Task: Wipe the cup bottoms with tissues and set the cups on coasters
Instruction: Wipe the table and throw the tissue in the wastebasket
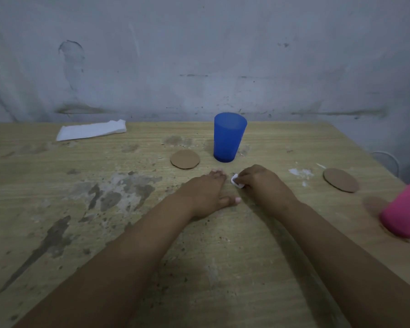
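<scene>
We see a worn wooden table (57,233) against a scuffed grey wall (199,55); both forearms reach forward over the table, and the hands meet near its middle.

The left hand (206,192) lies flat on the wood, its fingers straight and together, thumb out to the side; it holds nothing. The right hand (258,183) sits just beside it, its fingers curled round a small white wad (236,182), which we take for tissue; the wad peeps out on the side facing the left hand, at or close to the table surface, and we cannot tell whether it touches the wood.

The blue cup (229,137) stands upright on the bare table, just beyond the hands; a round cardboard coaster (185,159) lies just to the left of it, near but apart. A second coaster (340,180) lies flat well to the right of the hands; a pink cup (405,211) stands at the right edge of the view, blurred, on the wood and near that second coaster but not on it.

A folded white tissue (91,130) lies at the far left of the table, close to the wall; white smears (300,172) mark the wood between the right hand and the second coaster.
</scene>
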Motion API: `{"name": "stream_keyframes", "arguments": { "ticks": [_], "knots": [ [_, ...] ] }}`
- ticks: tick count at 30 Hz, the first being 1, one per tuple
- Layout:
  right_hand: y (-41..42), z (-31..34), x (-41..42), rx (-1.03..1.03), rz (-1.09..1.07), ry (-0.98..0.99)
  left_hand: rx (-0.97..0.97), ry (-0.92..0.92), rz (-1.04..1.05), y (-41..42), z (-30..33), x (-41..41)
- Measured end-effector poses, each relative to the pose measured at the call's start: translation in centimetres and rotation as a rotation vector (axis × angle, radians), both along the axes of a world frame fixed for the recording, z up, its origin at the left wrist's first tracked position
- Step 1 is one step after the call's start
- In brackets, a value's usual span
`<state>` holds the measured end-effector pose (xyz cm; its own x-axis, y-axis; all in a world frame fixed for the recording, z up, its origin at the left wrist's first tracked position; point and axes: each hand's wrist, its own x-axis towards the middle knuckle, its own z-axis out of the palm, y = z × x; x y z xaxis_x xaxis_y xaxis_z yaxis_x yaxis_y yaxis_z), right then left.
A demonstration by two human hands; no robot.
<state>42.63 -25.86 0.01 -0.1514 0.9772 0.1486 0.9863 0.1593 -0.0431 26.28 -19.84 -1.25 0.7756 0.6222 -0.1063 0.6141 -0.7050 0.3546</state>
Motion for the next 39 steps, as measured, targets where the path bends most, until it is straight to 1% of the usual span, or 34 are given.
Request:
{"name": "stream_keyframes", "arguments": {
  "ticks": [4, 8, 9, 12, 13, 15, 17, 18, 20, 24, 28, 30, 33, 36, 39],
  "knots": [
    [0.1, 0.2, -0.2, -0.063, -0.08, -0.006, -0.009, 0.014, 0.007, 0.1, 0.3, 0.1],
    [-0.2, 1.3, 0.4, -0.156, -0.138, 0.128, -0.017, 0.026, 0.008, 0.2, 0.3, 0.1],
    [-0.1, 1.4, 0.8, -0.127, -0.14, 0.16, -0.016, 0.029, 0.007, 0.2, 0.3, 0.1],
    [0.7, 1.8, 2.0, 0.087, -0.221, 0.337, -0.017, 0.037, -0.004, 0.2, 0.4, 0.0],
    [1.2, 1.8, 2.3, 0.112, -0.251, 0.349, -0.017, 0.037, -0.006, 0.2, 0.5, 0.0],
    [2.1, 1.3, 2.7, 0.045, -0.281, 0.273, -0.021, 0.032, -0.005, 0.1, 0.4, 0.0],
    [2.5, 0.8, 2.6, -0.072, -0.279, 0.142, -0.029, 0.034, -0.004, 0.1, 0.4, 0.0],
    [2.5, 0.5, 2.5, -0.101, -0.248, 0.066, -0.031, 0.038, -0.005, 0.1, 0.5, 0.0],
    [2.3, 0.1, 2.5, -0.092, -0.191, -0.051, -0.029, 0.041, -0.005, 0.2, 0.5, 0.0],
    [1.4, 0.4, 2.4, -0.088, -0.179, -0.109, -0.02, 0.039, -0.004, 0.1, 0.5, 0.0],
    [0.8, 1.7, 1.1, -0.21, -0.208, -0.126, -0.013, 0.049, -0.005, 0.1, 0.5, 0.1],
    [0.9, 1.9, 0.3, -0.26, -0.254, -0.086, -0.009, 0.052, -0.005, 0.0, 0.5, 0.1],
    [1.4, 1.7, -0.7, -0.247, -0.312, 0.067, -0.006, 0.048, -0.005, 0.0, 0.6, 0.1],
    [1.7, 1.6, -0.9, -0.175, -0.304, 0.219, -0.017, 0.053, -0.007, 0.0, 0.7, 0.1],
    [1.7, 1.6, -0.3, -0.048, -0.351, 0.302, -0.013, 0.058, -0.011, 0.0, 0.8, 0.0]
  ]
}}
